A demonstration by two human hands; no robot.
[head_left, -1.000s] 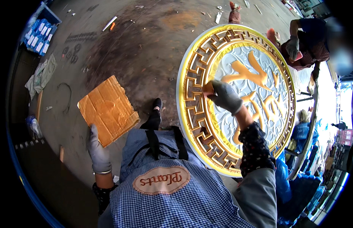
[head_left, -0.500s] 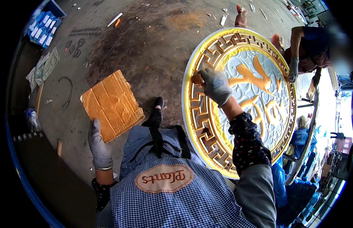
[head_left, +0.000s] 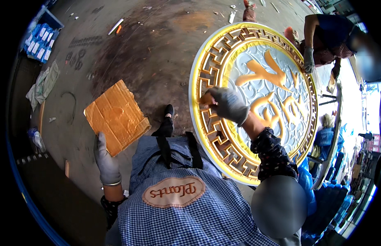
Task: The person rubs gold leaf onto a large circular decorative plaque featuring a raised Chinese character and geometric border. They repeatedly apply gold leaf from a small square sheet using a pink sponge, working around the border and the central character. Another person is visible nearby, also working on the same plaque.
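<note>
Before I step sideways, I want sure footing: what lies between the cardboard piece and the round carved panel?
In the head view, a dark shoe and black trouser leg show between the cardboard piece and the round carved panel, with stained floor.

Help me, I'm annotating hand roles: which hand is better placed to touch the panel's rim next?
The right hand, likely: it holds a small brown piece at the round panel's rim. The left hand holds cardboard away from it.
</note>
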